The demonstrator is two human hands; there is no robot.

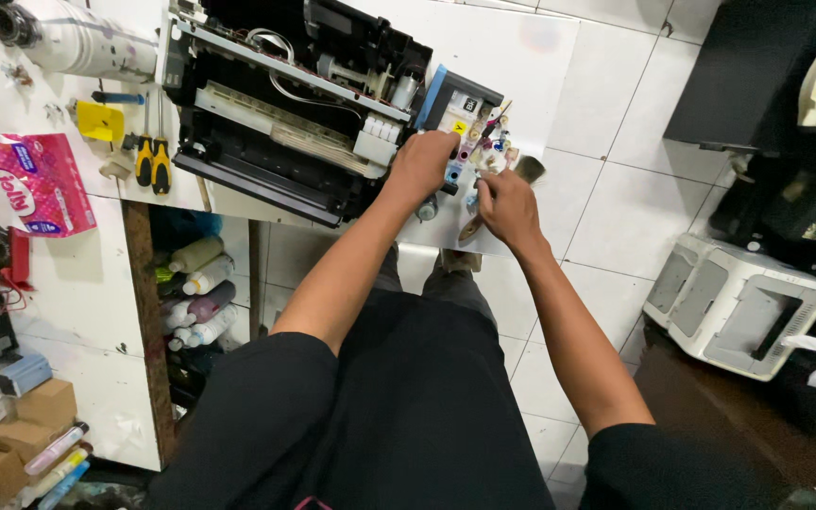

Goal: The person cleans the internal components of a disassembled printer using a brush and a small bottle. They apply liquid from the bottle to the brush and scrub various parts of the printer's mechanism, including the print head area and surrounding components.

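— White floor tiles [606, 113] and a white worktable [77, 274]; what lies at the left end?

— A pink tissue pack [38, 184], then two screwdrivers with yellow-and-black handles [152, 162], with plastic bottles [195, 293] on the shelf below.

— And next along?

— An opened printer [285, 104], covers off, black frame and white tubing showing. Its ink tank unit [460, 123] sits at the printer's right end, coloured caps on top.

— What are the hands doing?

— The left hand [420, 162] rests curled on the tank unit, fingers pressed down among the caps; whether it pinches anything, I cannot tell. The right hand [507, 206], just beside it, is closed around a small brush [521, 172], bristles pointing away.

— Further right?

— A pale grey printer [734, 304] on the floor, well apart.
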